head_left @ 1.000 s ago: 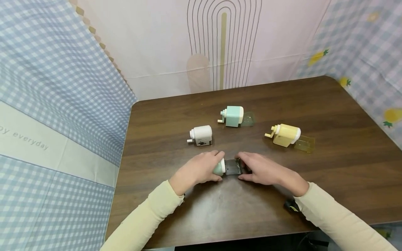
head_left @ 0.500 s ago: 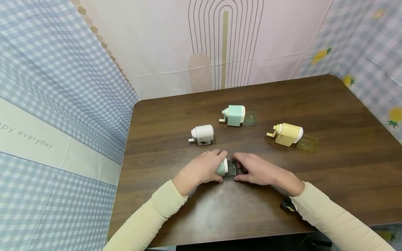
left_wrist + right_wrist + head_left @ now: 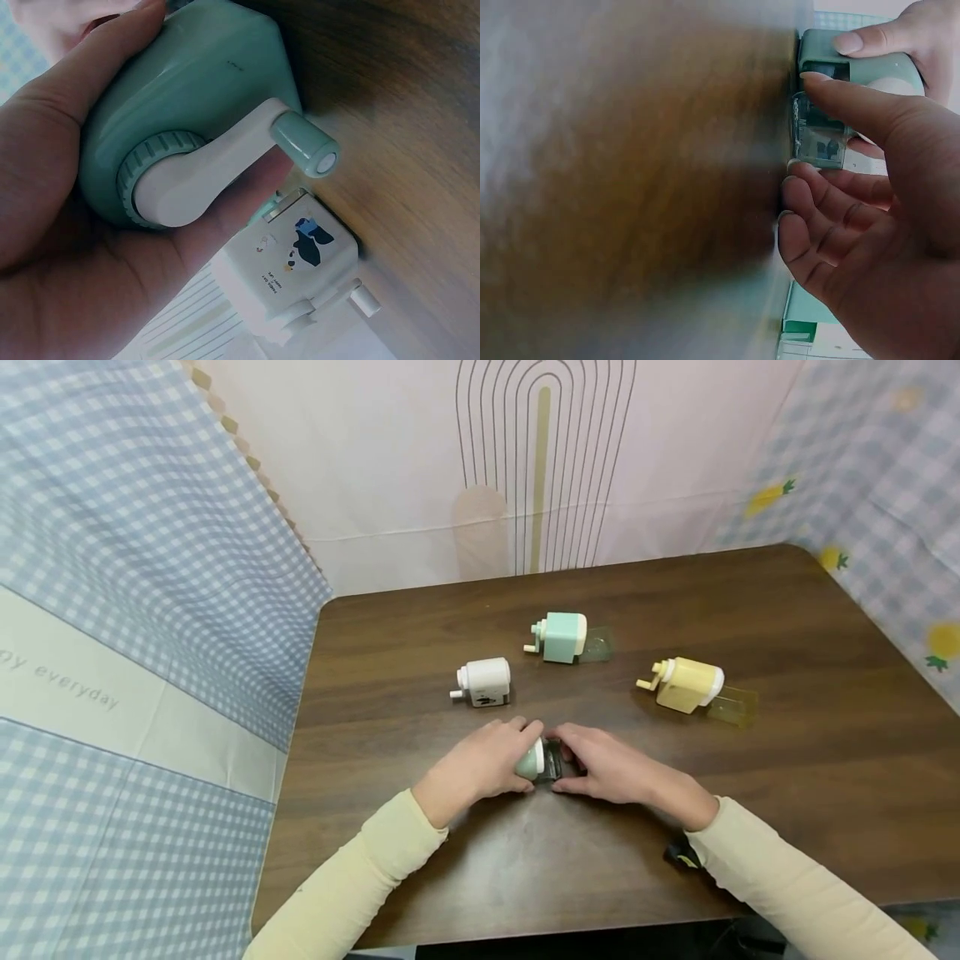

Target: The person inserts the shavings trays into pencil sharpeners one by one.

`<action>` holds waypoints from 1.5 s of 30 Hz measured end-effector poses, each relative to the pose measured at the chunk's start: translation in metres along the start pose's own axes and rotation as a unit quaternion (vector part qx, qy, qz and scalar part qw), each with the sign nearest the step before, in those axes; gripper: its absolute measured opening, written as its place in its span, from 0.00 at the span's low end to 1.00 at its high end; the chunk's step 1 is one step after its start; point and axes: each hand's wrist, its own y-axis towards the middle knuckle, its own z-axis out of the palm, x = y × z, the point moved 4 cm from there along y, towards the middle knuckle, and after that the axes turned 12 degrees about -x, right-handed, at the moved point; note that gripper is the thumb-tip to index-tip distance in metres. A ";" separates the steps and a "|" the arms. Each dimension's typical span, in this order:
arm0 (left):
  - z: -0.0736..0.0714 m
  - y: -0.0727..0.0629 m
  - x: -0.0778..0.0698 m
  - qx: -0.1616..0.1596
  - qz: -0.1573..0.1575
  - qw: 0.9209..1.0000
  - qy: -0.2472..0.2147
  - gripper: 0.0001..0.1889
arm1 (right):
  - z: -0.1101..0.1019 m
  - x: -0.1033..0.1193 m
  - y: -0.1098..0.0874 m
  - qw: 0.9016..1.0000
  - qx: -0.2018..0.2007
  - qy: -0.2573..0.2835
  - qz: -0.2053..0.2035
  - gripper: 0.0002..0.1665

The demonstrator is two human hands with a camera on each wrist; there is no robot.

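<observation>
My left hand (image 3: 480, 762) grips a green crank pencil sharpener (image 3: 529, 762) on the table. Its pale crank (image 3: 202, 172) with a green knob shows in the left wrist view. At the sharpener's other end, my right hand (image 3: 611, 764) pinches the clear smoky shavings drawer (image 3: 825, 142) between thumb and fingers. Part of the drawer sits inside the body, and a short length sticks out. A white pencil sharpener (image 3: 485, 682) with a printed picture stands just beyond my left hand. My left fingers hide much of the green body in the head view.
A mint pencil sharpener (image 3: 562, 637) stands farther back, and a yellow pencil sharpener (image 3: 688, 683) stands to the right. Both have their clear drawers pulled out. A small black object (image 3: 681, 855) lies beside the right sleeve. Patterned cloths border the wooden table (image 3: 405, 635).
My right hand has moved left, sliding the drawer farther into the green pencil sharpener. The left hand keeps its grip on the body. The other sharpeners have stayed in place.
</observation>
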 end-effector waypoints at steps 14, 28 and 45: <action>0.002 0.002 -0.003 -0.005 -0.008 1.000 0.010 0.35 | 0.007 0.005 0.008 1.000 -0.009 0.006 -0.018 0.23; 0.001 0.000 -0.008 -0.007 0.006 0.999 0.040 0.36 | 0.016 0.010 0.015 0.998 -0.011 0.056 -0.003 0.23; -0.011 0.007 -0.003 0.096 -0.068 0.990 -0.073 0.49 | 0.008 -0.002 0.025 0.989 0.088 0.122 0.009 0.26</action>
